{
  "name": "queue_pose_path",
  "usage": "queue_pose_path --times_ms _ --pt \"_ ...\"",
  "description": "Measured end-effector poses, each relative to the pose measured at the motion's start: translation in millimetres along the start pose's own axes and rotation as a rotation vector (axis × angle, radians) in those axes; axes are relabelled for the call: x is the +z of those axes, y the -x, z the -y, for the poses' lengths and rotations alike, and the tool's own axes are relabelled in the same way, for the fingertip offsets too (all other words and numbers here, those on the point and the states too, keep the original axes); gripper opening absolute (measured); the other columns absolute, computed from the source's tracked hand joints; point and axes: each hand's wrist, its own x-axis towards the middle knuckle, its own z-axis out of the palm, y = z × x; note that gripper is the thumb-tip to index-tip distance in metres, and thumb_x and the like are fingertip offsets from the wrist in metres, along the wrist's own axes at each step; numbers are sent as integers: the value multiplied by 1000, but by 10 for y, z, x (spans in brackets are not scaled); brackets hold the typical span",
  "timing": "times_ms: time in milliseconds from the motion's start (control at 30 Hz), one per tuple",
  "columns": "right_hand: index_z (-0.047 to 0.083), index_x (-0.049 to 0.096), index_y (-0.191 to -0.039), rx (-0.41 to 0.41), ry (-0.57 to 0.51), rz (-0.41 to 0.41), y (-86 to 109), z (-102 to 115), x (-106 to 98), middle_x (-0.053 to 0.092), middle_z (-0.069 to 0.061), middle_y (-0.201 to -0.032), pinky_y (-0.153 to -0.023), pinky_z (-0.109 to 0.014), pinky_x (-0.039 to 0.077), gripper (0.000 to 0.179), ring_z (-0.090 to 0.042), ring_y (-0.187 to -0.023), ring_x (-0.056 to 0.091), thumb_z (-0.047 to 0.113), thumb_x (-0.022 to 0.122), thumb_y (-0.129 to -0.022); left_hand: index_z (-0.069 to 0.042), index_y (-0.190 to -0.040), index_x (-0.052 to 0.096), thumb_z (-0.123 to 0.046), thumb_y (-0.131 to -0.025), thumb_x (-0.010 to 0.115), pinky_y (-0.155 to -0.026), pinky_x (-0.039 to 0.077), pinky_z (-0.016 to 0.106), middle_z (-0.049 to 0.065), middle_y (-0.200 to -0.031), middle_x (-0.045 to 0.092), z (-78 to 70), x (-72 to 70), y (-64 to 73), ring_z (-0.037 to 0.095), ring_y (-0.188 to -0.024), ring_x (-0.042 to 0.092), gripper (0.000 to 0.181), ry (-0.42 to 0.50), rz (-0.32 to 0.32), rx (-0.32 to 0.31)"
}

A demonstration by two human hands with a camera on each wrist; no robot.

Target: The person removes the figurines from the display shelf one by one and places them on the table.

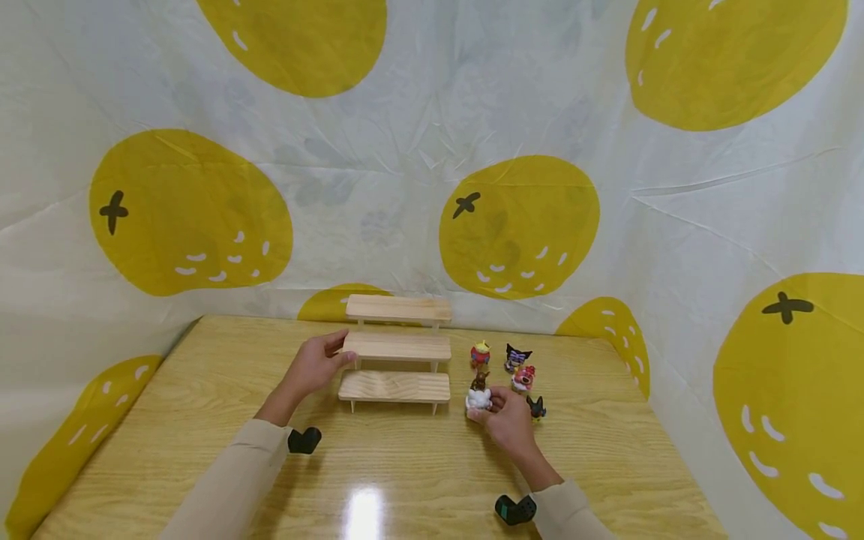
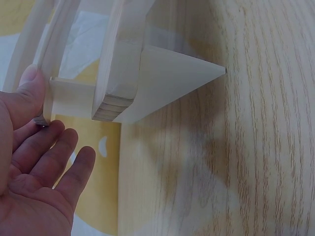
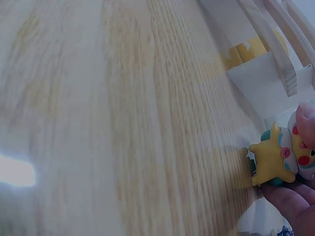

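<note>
A three-tier wooden stand (image 1: 396,351) stands at the middle of the table. My left hand (image 1: 340,356) pinches the left end of its middle shelf. In the left wrist view the thumb (image 2: 27,91) lies on the wood (image 2: 120,73) and the fingers (image 2: 59,157) reach under it. My right hand (image 1: 489,405) pinches a small white and yellow figurine (image 1: 478,399) just right of the bottom shelf. In the right wrist view this figurine (image 3: 269,160) sits between my fingertips (image 3: 305,115), at or just above the tabletop.
Several more small figurines stand right of the stand: a red and yellow one (image 1: 480,354), a purple and black one (image 1: 516,357), a pink one (image 1: 523,379), a brown one (image 1: 481,380) and a black one (image 1: 536,407). A cloth printed with oranges (image 1: 520,225) closes off the wooden table (image 1: 405,465).
</note>
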Motion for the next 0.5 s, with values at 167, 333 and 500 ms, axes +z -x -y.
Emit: queue_pose_path --times_ms 167,333,500 --pt "-11 68 -115 -22 1 4 -4 13 10 77 -23 -107 -74 -22 59 37 -26 -99 74 -2 84 -84 -3 -161 39 -29 -105 65 -111 52 55 26 -161 44 -22 -12 -3 45 -143 52 66 -8 1 -3" --pt "-11 65 -123 -24 17 19 -13 -5 1 75 -25 -113 -81 -29 63 44 -30 -105 74 -2 84 -84 -3 -160 39 -28 -105 65 -111 52 55 26 -160 45 -27 -12 2 45 -143 52 66 -6 1 -2" --pt "-11 62 -130 -24 29 53 -7 -43 -18 73 -27 -121 -90 -39 64 51 -36 -114 72 1 84 -85 -1 -160 38 -28 -105 64 -111 52 55 27 -159 45 -20 -3 9 45 -142 52 66 -10 -4 1"
